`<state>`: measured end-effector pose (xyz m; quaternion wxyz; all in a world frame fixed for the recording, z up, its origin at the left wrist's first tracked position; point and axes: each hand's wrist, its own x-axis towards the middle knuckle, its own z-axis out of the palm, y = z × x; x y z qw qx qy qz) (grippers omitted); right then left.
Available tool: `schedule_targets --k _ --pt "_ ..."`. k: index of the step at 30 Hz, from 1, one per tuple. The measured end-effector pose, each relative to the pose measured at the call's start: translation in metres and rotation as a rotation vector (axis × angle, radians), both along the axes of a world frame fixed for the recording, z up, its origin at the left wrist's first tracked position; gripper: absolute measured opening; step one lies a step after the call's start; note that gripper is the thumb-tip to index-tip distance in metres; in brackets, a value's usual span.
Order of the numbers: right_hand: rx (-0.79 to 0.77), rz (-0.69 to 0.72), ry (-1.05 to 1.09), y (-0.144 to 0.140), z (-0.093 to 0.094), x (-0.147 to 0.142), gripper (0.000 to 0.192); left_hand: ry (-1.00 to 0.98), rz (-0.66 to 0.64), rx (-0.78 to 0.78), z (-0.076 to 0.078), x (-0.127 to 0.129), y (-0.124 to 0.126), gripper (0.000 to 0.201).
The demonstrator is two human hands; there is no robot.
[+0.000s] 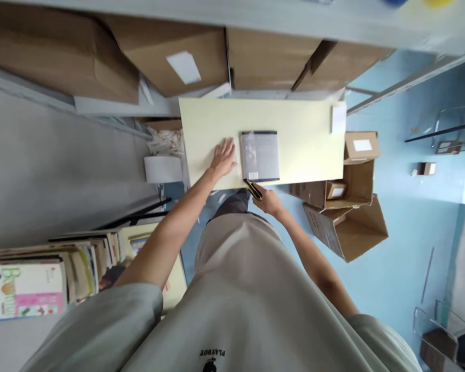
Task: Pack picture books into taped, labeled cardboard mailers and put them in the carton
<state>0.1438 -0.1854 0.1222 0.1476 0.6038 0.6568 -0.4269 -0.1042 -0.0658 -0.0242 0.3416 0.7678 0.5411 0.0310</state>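
A pale yellow table (302, 129) stands in front of me. On it lies a flat grey book or case in clear wrap (260, 155). My left hand (222, 157) rests flat on the tabletop just left of that item, fingers spread, holding nothing. My right hand (269, 200) is at the table's near edge below the item, closed around a slim black and yellow tool (252, 189) that points toward the item's lower left corner.
Cardboard boxes (170, 57) fill a shelf behind the table. Open cartons (349, 227) lie on the blue floor to the right. A stack of books and magazines (42, 279) sits at the left. A white paper roll (163, 169) lies beside the table.
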Motion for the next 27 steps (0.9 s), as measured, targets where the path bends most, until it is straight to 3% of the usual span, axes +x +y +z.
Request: schedule_targets --k 3,6,9,11,14,17,20,23,25,27 --pt "0.102 -0.135 0.036 0.024 0.016 0.017 0.075 0.053 0.029 0.056 0.009 0.009 -0.002 0.094" --pt "0.268 -0.243 0.104 0.061 0.034 0.023 0.066 0.057 0.03 -0.064 0.021 0.018 0.014 0.088" --pt "0.508 -0.312 0.247 0.112 0.062 0.017 0.054 0.023 0.012 0.0 0.048 0.019 0.043 0.077" --pt "0.707 -0.333 0.331 0.153 0.087 0.008 0.049 -0.065 0.026 0.125 0.079 0.017 0.066 0.068" --pt "0.983 -0.287 0.366 0.223 0.125 -0.012 0.04 -0.263 0.09 0.365 0.14 0.012 0.1 0.058" --pt "1.037 -0.249 0.277 0.289 0.156 -0.037 0.047 -0.408 0.168 0.55 0.204 0.006 0.125 0.052" --pt "0.98 -0.215 0.186 0.336 0.173 -0.066 0.052 -0.472 0.23 0.618 0.248 0.0 0.132 0.048" --pt "0.934 -0.197 0.119 0.365 0.177 -0.093 0.053 -0.484 0.243 0.577 0.26 -0.005 0.121 0.046" --pt "0.92 -0.188 0.109 0.378 0.177 -0.106 0.055 -0.465 0.242 0.513 0.249 -0.007 0.11 0.045" --pt "0.923 -0.175 0.12 0.388 0.176 -0.114 0.058 -0.429 0.243 0.436 0.227 -0.007 0.098 0.045"
